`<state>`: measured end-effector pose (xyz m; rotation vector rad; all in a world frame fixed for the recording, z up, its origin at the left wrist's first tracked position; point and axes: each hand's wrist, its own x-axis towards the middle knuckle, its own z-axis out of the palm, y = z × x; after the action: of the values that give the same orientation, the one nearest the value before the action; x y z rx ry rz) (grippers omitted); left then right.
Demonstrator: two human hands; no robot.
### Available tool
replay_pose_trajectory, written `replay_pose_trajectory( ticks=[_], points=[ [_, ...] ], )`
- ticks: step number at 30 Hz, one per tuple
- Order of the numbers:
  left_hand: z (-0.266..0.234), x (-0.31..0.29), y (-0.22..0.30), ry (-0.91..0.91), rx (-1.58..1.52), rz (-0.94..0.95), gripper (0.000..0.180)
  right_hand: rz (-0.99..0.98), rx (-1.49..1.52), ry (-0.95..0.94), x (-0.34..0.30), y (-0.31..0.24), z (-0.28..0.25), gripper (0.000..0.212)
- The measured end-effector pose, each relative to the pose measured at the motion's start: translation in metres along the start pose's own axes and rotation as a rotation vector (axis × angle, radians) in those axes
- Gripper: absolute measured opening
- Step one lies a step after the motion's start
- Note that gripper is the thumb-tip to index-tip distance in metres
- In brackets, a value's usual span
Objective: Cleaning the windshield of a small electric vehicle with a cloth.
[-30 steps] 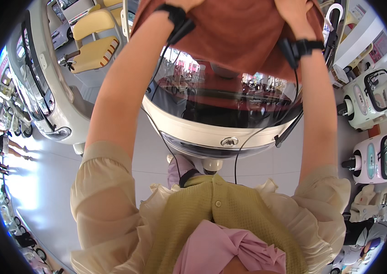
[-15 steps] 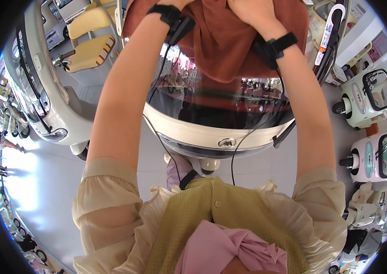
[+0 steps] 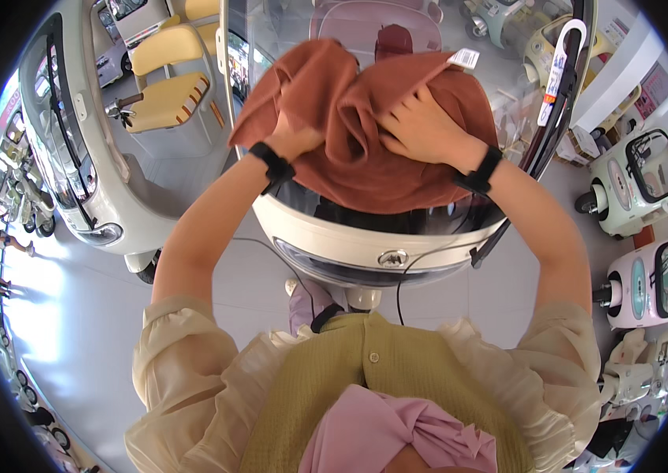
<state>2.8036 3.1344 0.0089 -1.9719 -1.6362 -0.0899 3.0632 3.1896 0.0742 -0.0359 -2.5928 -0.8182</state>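
A reddish-brown cloth (image 3: 397, 185) lies bunched over the windshield (image 3: 507, 102) of a small cream vehicle, with a white tag (image 3: 465, 58) at its far right edge. My left hand (image 3: 296, 132) is closed in the cloth's left part, where a fold covers most of its fingers. Across the cloth's right part rests my right hand (image 3: 429, 130), its fingers spread and pressed onto the fabric. Black bands circle both my wrists. Through the glass, beyond the cloth, a pinkish seat (image 3: 385, 24) shows.
The vehicle's cream front panel (image 3: 334, 238) faces me. A black wiper arm (image 3: 535, 169) and a white strip with printing (image 3: 561, 71) run along its right side. Another pale vehicle (image 3: 101, 189) stands close on the left. Several small vehicles line the right side.
Both hands have drawn back toward me from the far part of the windshield, bringing the cloth along and bunching it. The upper glass and the seat behind it have come into sight.
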Motion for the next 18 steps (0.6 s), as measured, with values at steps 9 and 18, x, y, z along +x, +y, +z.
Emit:
replay_pose_trajectory(
  ticks=[9,18],
  points=[
    [-0.034,0.064,-0.073,0.613,-0.043,0.067,0.052,0.108,-0.3,0.223,0.036,0.13,-0.047,0.038],
    [-0.047,0.143,-0.169,0.56,-0.104,-0.326,0.051,0.644,-0.206,0.066,0.113,0.172,-0.064,0.067]
  ],
)
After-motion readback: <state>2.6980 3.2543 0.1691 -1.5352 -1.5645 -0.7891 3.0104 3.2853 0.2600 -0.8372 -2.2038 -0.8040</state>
